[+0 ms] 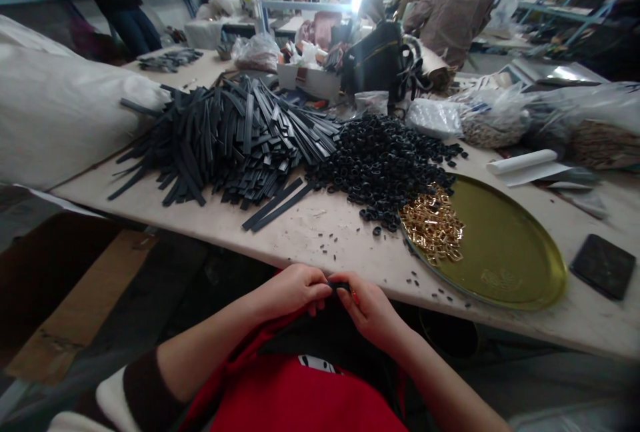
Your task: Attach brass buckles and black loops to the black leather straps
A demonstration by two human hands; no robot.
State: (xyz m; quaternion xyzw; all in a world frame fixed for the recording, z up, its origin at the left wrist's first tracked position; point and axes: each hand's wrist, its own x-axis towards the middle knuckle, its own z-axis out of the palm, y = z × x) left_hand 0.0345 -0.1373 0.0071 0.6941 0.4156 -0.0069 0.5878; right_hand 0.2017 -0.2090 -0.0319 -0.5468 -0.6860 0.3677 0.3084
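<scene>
My left hand [299,291] and my right hand [367,305] meet at the table's front edge, both closed on a small dark piece [339,285] between their fingertips. Something red shows under the fingers of my right hand. Beyond them, two black strips [280,205] lie apart from a large heap of black strips [225,132]. To the right of that heap is a pile of small black loops [380,162]. Gold metal buckles [434,227] lie on the left part of a round golden-green tray [515,245].
A black flat object [603,265] lies at the table's right. Behind the piles are a black bag [373,62], a white box [307,80] and plastic bags [493,119]. A large white sack [65,105] stands at left. Other people are in the background.
</scene>
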